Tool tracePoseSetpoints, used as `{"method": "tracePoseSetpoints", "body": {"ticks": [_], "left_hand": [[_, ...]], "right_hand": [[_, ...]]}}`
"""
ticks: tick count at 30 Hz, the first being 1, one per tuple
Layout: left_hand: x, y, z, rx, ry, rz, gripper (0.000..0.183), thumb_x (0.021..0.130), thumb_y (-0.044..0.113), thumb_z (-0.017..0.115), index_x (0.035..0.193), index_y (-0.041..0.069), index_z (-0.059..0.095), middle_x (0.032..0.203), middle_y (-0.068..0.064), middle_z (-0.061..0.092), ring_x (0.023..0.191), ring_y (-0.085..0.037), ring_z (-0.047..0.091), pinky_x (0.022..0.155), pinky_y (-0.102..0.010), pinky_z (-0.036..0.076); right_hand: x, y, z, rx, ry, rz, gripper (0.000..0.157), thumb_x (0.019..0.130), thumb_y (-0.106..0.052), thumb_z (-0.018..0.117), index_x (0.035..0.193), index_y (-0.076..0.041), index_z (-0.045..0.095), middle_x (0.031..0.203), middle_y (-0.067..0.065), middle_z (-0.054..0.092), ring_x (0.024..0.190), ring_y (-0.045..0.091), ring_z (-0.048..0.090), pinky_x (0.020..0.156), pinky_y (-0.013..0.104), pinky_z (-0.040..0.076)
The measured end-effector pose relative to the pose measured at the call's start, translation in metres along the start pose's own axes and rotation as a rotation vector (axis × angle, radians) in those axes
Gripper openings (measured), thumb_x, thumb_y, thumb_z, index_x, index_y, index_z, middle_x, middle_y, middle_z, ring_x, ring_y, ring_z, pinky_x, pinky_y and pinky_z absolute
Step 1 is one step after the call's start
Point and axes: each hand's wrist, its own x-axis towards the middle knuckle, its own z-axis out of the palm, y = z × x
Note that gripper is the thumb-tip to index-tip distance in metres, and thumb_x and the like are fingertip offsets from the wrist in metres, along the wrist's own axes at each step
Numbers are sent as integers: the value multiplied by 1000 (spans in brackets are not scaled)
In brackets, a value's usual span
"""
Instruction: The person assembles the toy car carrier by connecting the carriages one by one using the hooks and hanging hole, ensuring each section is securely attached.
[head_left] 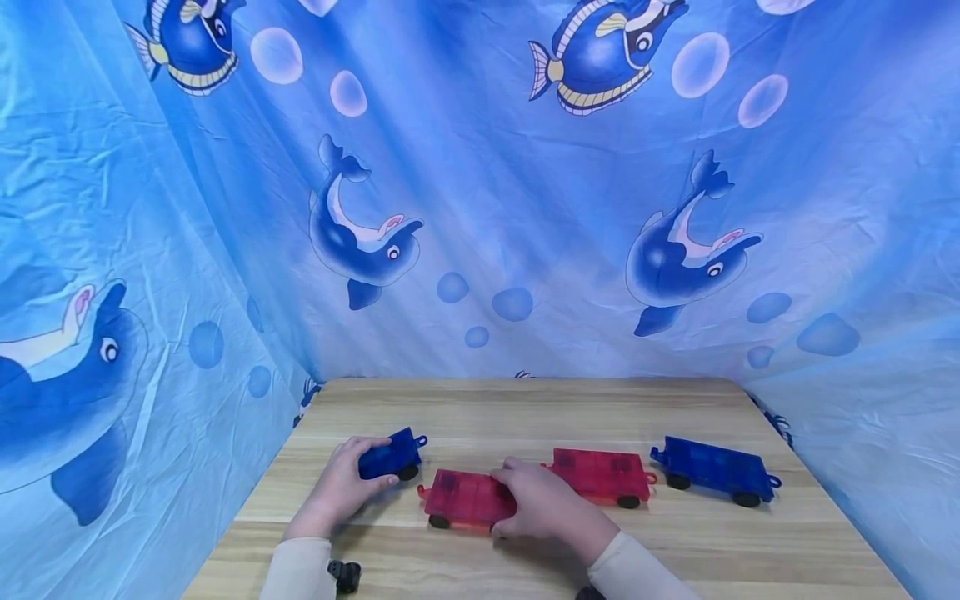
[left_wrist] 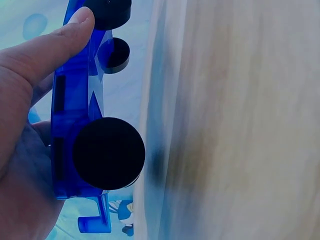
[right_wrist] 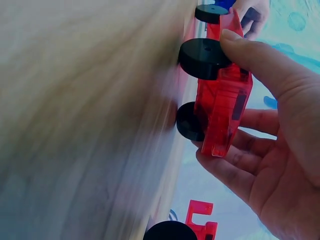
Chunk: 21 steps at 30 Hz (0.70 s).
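Note:
My left hand [head_left: 351,482] grips a translucent blue toy train car [head_left: 392,457] from its left end. Its black wheels and a hook at one end show in the left wrist view, where the thumb [left_wrist: 60,47] lies along its side. Just to the right, my right hand [head_left: 542,507] holds a red toy train car [head_left: 467,498] by its right end. In the right wrist view the thumb [right_wrist: 255,57] presses near a wheel and the fingers [right_wrist: 235,170] reach around the far side. The two held cars are apart.
Behind my right hand stands a second red car [head_left: 603,475]. Another blue car [head_left: 716,467] is farther right on the wooden table [head_left: 525,408]. Blue cloth printed with dolphins [head_left: 367,233] and fish hangs around the back and sides.

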Motion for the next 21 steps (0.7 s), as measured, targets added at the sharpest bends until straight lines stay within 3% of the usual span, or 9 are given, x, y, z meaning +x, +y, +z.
{"method": "tracePoseSetpoints", "body": {"ticks": [15,21], "left_hand": [[1,-4,0,-36,-1,5,66,85,42,88,143,25,64,140,-6,60,135,-35,49,109,-66,42],[1,-3,1,-33,-8,19,63,86,39,88,143,25,65,140,-6,60,136,-35,49,110,-65,42]], "right_hand": [[14,7,6,-13,58,60,83,83,-56,85,146,-9,61,116,-4,61,105,13,62,87,36,57],[14,5,4,-6,67,66,82,83,-54,86,146,-6,61,115,-2,60,99,11,60,84,34,57]]}}
